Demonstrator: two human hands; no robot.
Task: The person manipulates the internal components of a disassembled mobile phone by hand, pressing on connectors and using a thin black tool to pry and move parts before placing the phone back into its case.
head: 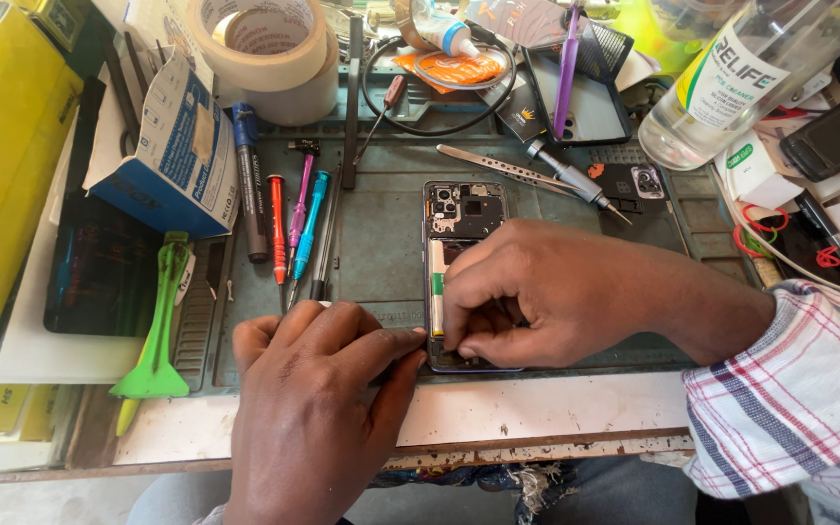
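Observation:
An opened smartphone lies back-up on a grey-green work mat, its circuit board and camera modules exposed at the far end. My right hand covers the phone's lower half, with thumb and fingertips pinched over its left edge near a thin white and green strip; what they grip is hidden. My left hand rests at the mat's near edge, its fingers pressed against the phone's lower left corner and holding it steady.
Screwdrivers and a marker lie left of the phone, with a green plastic pry tool and a blue and white box beyond. Tweezers, a black camera cover, a clear liquid bottle and tape rolls sit behind.

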